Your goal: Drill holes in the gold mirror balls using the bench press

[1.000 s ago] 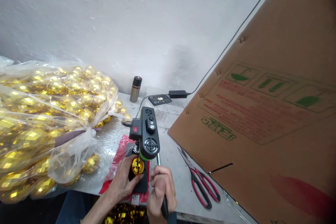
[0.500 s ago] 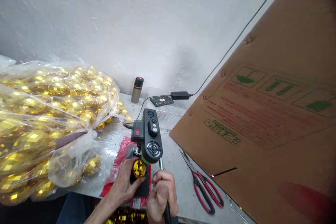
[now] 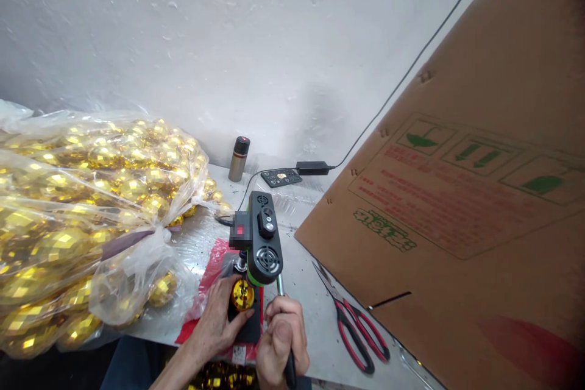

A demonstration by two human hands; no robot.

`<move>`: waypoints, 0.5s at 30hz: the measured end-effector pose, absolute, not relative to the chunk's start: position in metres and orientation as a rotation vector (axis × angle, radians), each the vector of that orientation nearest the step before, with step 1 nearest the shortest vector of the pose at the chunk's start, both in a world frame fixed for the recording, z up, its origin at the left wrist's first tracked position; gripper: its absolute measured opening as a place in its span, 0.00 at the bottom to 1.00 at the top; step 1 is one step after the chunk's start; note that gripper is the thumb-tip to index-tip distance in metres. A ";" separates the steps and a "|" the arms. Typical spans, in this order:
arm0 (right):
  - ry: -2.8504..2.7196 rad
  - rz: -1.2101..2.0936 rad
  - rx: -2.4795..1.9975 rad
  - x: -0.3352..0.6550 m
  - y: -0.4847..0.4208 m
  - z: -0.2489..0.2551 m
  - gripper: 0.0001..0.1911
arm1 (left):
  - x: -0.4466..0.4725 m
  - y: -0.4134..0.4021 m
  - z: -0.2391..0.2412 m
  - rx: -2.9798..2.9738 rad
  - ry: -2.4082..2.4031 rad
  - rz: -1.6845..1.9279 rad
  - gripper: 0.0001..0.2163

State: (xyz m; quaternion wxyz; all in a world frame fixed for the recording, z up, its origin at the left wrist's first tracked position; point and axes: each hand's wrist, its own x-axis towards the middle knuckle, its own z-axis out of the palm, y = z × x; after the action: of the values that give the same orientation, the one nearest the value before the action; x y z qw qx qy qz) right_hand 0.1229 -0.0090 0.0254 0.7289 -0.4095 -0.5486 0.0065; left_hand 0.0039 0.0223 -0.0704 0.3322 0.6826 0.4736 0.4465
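Note:
My left hand [image 3: 222, 317] is wrapped round the left side of a gold mirrored ball [image 3: 242, 295], thumb in front of it. The ball sits on the black base [image 3: 249, 332] of a small black bench drill press [image 3: 265, 237], just below the machine's head. In my right hand [image 3: 282, 338] is the press's lever [image 3: 290, 372], gripped in a fist by its black handle; its metal rod runs up to the machine. Where the tool meets the ball is hidden under the head. A red plastic sheet [image 3: 187, 330] lies beneath the base.
At left lies a clear bag of gold balls [image 3: 114, 189]. Red-and-black scissors [image 3: 361, 332] rest to the right, beside a big cardboard box [image 3: 448, 219]. Toward the wall are a spray can [image 3: 239, 159], a phone-like black slab [image 3: 281, 177] and a black power adapter [image 3: 313, 167] with its cable.
Both hands keep their hold on the ball and the lever. Only a slight shift of the camera view shows.

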 end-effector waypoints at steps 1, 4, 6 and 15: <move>-1.214 0.007 -0.898 0.123 -0.009 0.026 0.18 | 0.004 0.022 -0.070 1.785 1.240 1.169 0.25; -1.231 0.007 -0.900 0.125 -0.009 0.027 0.19 | 0.005 0.023 -0.071 1.792 1.239 1.168 0.24; -1.241 0.013 -0.910 0.126 -0.009 0.028 0.19 | 0.005 0.023 -0.072 1.801 1.238 1.168 0.24; -1.251 -0.013 -0.904 0.125 -0.006 0.031 0.19 | 0.005 0.026 -0.079 1.836 1.263 1.204 0.24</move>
State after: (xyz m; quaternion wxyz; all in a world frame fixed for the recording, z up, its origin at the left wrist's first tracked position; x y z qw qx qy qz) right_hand 0.1252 -0.0061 0.0309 0.7168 -0.4084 -0.5652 -0.0060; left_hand 0.0046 0.0261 -0.0785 0.2995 0.6916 0.4757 0.4535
